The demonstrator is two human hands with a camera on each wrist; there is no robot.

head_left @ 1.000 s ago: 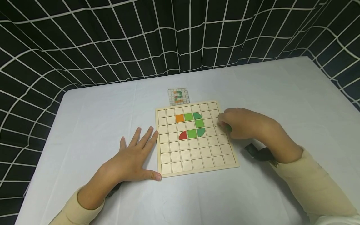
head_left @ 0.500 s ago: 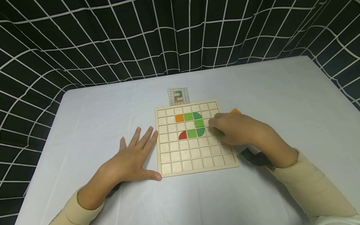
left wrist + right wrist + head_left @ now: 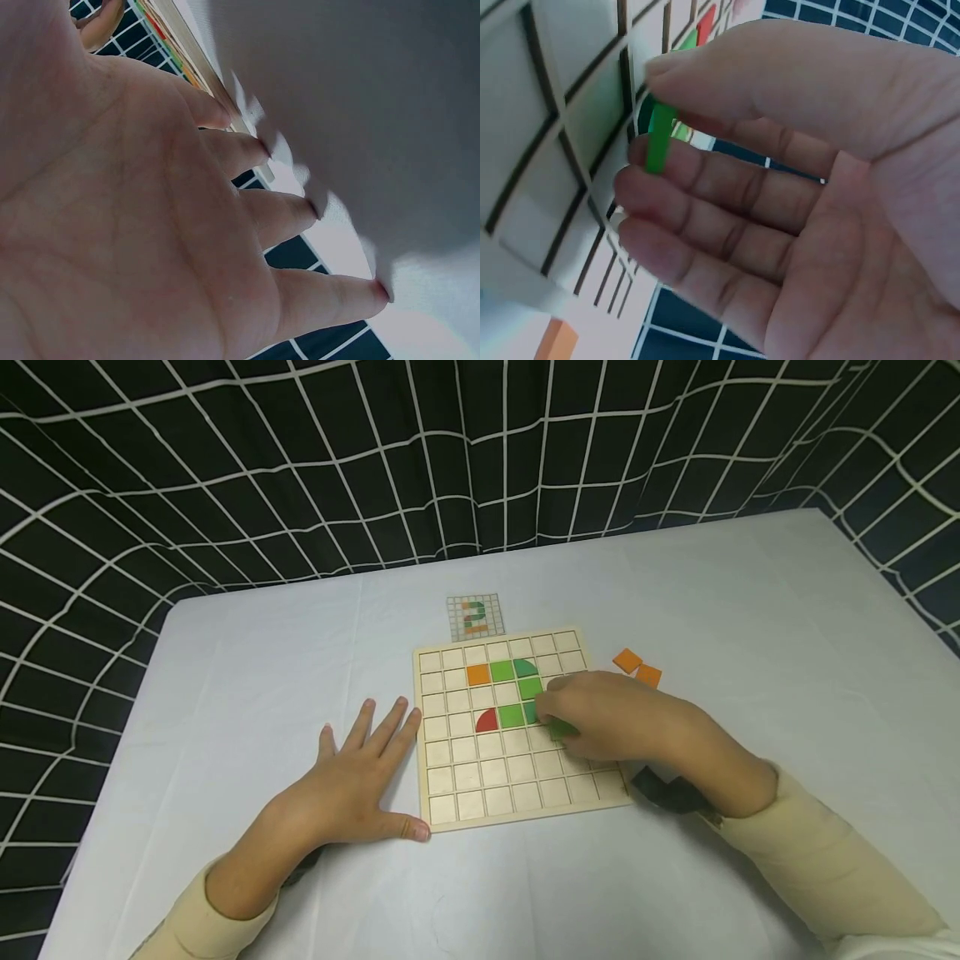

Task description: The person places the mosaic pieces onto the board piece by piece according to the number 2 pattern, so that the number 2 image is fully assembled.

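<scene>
My right hand (image 3: 611, 714) pinches a green square tile (image 3: 660, 139) between thumb and fingers, low over the pale wooden grid board (image 3: 517, 793). In the right wrist view the tile stands edge-on close to the board's surface. Set in the grid are an orange square (image 3: 477, 675), several green squares, two darker green rounded tiles and a red quarter-round tile (image 3: 487, 721). The right hand partly hides the lower rounded tile. My left hand (image 3: 348, 789) lies with fingers spread on the cloth, index fingertip at the board's left edge and thumb at its near corner.
Two loose orange tiles (image 3: 627, 661) lie on the white cloth (image 3: 750, 627) right of the board. A small pattern card (image 3: 476, 617) with coloured shapes lies just beyond the board's far edge. A dark curtain (image 3: 375, 452) with white grid lines surrounds the table.
My right hand has moved left from the board's right edge over the grid, carrying the green tile. Two orange tiles have come into view behind it. The left hand stays put.
</scene>
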